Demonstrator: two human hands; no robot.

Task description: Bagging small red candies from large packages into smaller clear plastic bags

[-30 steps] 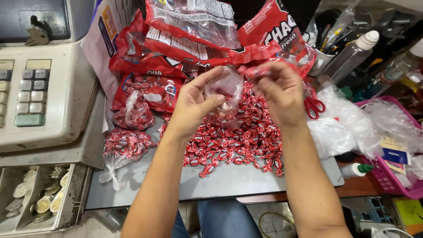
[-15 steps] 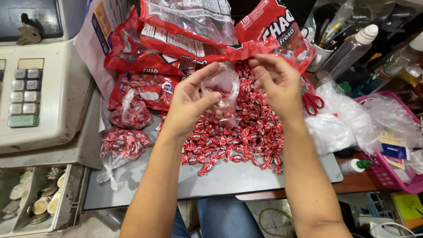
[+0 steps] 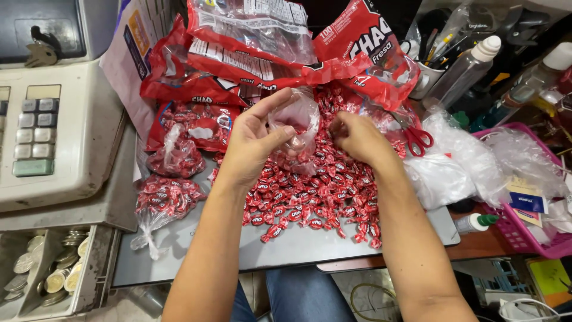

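The left hand [image 3: 253, 146] pinches a small clear plastic bag [image 3: 296, 128] open between thumb and fingers, just above a pile of red wrapped candies [image 3: 310, 185] on the grey counter [image 3: 196, 250]. The right hand [image 3: 357, 137] curls loosely, fingertips down on the candies beside the bag; whether it grips any cannot be told

Single head-worn view, looking steeply down from close above onto a candy-strewn grey counter [image 3: 196, 250], forearms entering from below.

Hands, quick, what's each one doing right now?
Left hand: holding a small clear plastic bag open.
Right hand: curled over the red candies; grip cannot be told.
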